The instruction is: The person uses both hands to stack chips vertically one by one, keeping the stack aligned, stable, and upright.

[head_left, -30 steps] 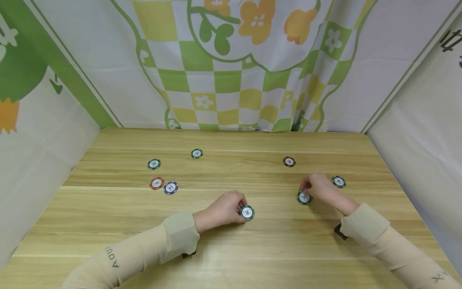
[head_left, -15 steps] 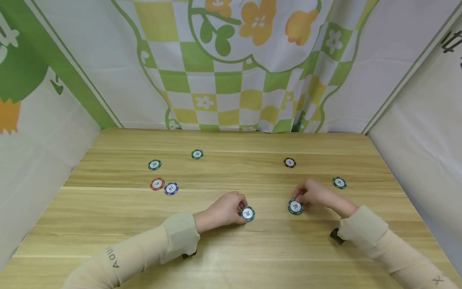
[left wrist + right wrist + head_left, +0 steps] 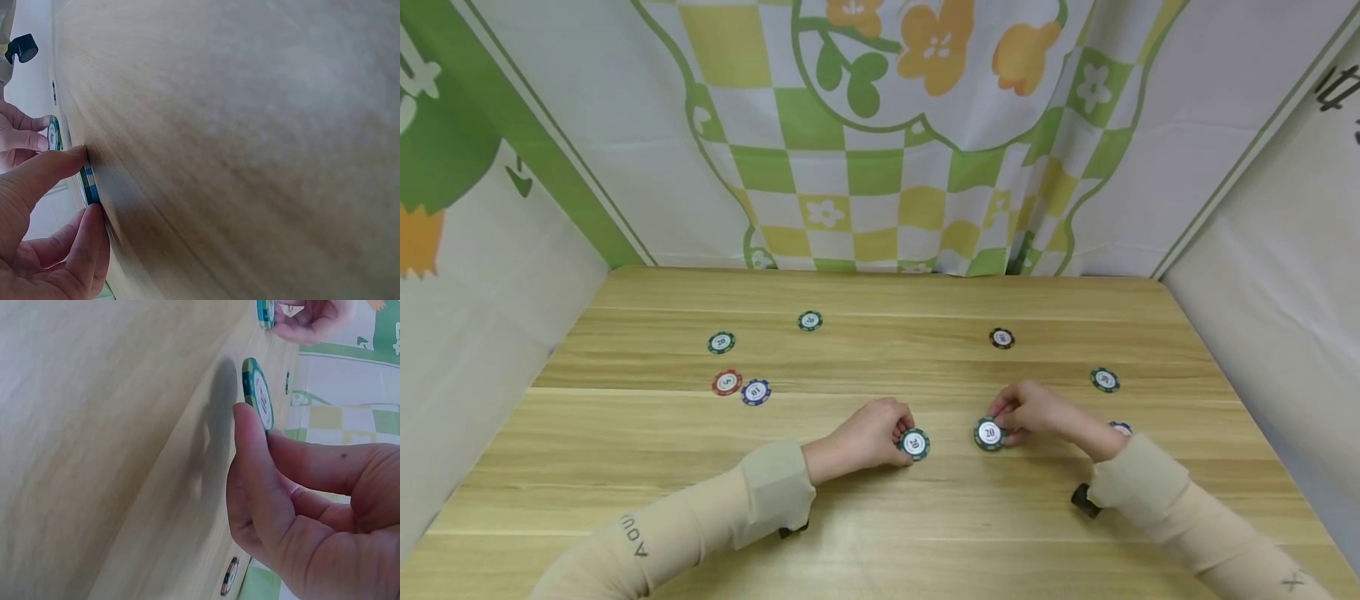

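Observation:
My left hand (image 3: 867, 433) rests low over the table and pinches a green poker chip (image 3: 914, 444) marked 20 at its edges. In the left wrist view that chip (image 3: 90, 184) lies flat against the wood between thumb and fingers. To the right, my right hand (image 3: 1039, 410) grips another green poker chip (image 3: 989, 433) marked 20 between thumb and finger. The right wrist view has this chip (image 3: 257, 394) held off the table, its shadow falling beside it. A gap separates the two held chips.
Left on the wooden table (image 3: 880, 533) lie two green chips (image 3: 721, 342), a red chip (image 3: 727, 382) and a blue chip (image 3: 756, 392). A dark chip (image 3: 1002, 337) and a green chip (image 3: 1105, 380) are at right. Another blue chip (image 3: 1121, 427) is partly hidden behind the right wrist.
My right hand has carried its green poker chip leftward and nearer, towards the left hand. A blue chip has come into view by the right wrist. The left hand stays put.

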{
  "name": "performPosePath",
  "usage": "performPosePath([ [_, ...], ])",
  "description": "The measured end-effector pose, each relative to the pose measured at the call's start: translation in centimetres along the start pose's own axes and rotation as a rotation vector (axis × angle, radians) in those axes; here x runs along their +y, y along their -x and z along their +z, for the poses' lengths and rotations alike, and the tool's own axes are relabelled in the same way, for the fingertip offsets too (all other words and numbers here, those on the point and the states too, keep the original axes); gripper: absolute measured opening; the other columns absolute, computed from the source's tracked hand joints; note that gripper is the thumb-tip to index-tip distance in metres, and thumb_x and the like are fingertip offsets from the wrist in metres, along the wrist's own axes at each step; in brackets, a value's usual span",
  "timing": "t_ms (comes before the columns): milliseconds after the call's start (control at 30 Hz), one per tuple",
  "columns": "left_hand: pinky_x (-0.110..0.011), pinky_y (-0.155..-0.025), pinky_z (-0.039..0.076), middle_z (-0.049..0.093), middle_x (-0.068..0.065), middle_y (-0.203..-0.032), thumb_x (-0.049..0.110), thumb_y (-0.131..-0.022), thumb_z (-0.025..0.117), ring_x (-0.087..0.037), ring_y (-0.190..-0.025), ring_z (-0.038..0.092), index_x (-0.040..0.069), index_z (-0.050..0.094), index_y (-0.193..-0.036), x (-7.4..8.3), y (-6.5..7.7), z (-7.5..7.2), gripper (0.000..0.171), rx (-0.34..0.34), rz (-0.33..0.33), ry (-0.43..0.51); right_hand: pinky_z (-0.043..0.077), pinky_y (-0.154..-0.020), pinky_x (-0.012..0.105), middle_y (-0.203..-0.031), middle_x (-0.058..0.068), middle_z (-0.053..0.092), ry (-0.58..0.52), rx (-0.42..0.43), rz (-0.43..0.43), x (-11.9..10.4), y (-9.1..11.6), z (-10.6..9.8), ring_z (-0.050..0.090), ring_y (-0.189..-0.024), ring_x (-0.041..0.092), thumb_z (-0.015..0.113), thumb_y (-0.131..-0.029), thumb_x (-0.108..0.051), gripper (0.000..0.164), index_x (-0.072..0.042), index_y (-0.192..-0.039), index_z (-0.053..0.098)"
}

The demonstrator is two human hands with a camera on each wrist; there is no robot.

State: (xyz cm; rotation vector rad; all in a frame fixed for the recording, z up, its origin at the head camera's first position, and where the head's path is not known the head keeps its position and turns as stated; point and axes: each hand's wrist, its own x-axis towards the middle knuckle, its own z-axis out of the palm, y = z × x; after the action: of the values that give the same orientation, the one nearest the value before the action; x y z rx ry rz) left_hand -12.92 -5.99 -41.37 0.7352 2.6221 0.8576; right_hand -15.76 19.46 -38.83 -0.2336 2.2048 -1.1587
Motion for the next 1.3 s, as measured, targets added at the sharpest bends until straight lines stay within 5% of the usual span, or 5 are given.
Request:
performPosePath([
  [800,-0.018,-0.063,0.043,0.053,0.001,-0.078,0.012,-0.063,0.08,-0.009,-0.071,0.048,0.004,0.061,-0.088,-0.1,0.0,-0.1,0.032,0.005,0.013,-0.004,0.053,-0.067,0.029,-0.084,0.013,0.055,-0.191,-0.016,0.017,-1.9,-1.3,3.3,0.059,-0.069,0.013,0.054,-0.084,0.008,0.019,0.016,-0.102,0.055],
  [1300,-0.017,-0.062,0.042,0.052,0.0,-0.078,0.012,-0.063,0.08,-0.009,-0.07,0.047,0.004,0.061,-0.088,0.0,0.0,-0.2,0.032,-0.001,0.008,0.007,0.053,-0.068,0.028,-0.089,0.018,0.062,-0.215,-0.006,0.026,-2.7,-2.3,5.2,0.062,-0.07,0.014,0.052,-0.085,0.008,0.02,0.016,-0.102,0.056],
])
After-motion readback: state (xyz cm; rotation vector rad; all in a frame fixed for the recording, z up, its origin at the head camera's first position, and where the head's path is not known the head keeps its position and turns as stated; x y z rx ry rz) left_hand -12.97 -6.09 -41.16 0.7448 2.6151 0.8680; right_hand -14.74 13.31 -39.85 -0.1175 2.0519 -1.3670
